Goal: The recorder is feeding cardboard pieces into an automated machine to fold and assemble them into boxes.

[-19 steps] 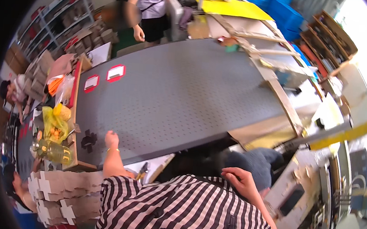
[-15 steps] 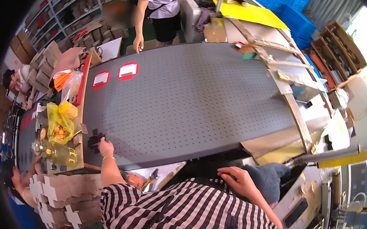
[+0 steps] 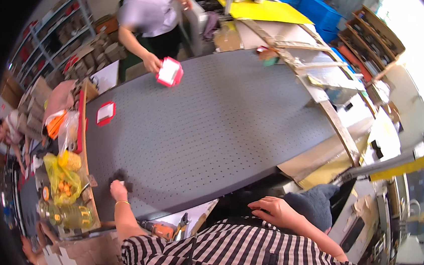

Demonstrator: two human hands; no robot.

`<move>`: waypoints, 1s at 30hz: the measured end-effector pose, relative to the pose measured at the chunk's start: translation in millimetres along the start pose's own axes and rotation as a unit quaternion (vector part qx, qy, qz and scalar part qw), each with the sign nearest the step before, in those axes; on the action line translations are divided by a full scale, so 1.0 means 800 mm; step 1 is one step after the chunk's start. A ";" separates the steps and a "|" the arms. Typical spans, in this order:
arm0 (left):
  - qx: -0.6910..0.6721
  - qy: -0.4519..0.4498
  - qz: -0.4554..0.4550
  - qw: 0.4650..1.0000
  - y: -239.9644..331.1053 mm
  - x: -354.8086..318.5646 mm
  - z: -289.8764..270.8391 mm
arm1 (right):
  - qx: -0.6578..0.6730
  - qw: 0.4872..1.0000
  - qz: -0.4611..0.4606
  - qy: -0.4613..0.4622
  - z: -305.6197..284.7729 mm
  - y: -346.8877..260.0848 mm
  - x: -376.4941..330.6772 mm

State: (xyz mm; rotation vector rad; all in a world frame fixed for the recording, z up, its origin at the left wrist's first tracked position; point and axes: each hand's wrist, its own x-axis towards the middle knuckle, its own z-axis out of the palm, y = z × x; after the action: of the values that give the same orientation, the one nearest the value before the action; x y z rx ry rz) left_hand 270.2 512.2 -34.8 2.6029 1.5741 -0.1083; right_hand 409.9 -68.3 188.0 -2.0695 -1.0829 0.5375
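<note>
At the near left of the grey perforated table (image 3: pixel 208 117), my left hand (image 3: pixel 119 191) has its fingers closed on a dark, flat cut-out piece (image 3: pixel 126 179). That piece is blurred, so its exact outline is hard to make out. My right hand (image 3: pixel 276 212) is held in front of my striped top, beyond the table's near edge, with its fingers stretched out and nothing in them. Across the table, a co-worker's hand (image 3: pixel 152 62) holds a red-edged cut-out with a white middle (image 3: pixel 169 72). Another such red and white piece (image 3: pixel 105 113) lies flat near the table's left edge.
A wooden ledge on the left carries a yellow bag of orange fruit (image 3: pixel 66 188) and a large bottle (image 3: pixel 71 216). An orange-handled tool (image 3: pixel 158 230) and pliers (image 3: pixel 181 226) lie below the near edge. A wooden frame (image 3: pixel 320 104) crosses the right end.
The co-worker has picked up one red and white piece from the table. My left hand has gripped the dark piece and shifted it rightward. My view has tilted slightly.
</note>
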 end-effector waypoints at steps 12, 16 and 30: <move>-0.290 -0.255 0.809 0.442 0.519 -0.530 -0.271 | -0.067 0.886 0.048 0.457 -0.074 -0.003 -0.296; -0.232 -0.242 0.906 0.258 0.562 -0.720 -0.292 | -0.103 0.840 0.112 0.520 -0.063 -0.011 -0.433; -0.087 -0.391 0.909 0.113 0.667 -1.035 -0.271 | 0.078 0.742 0.157 0.648 -0.065 0.036 -0.693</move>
State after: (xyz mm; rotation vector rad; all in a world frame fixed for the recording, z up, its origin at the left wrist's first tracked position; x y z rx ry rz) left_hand 360.6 -435.7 297.6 1.4439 -1.9345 -0.6555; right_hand 148.5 -560.4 216.6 -1.8047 0.1540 -0.6480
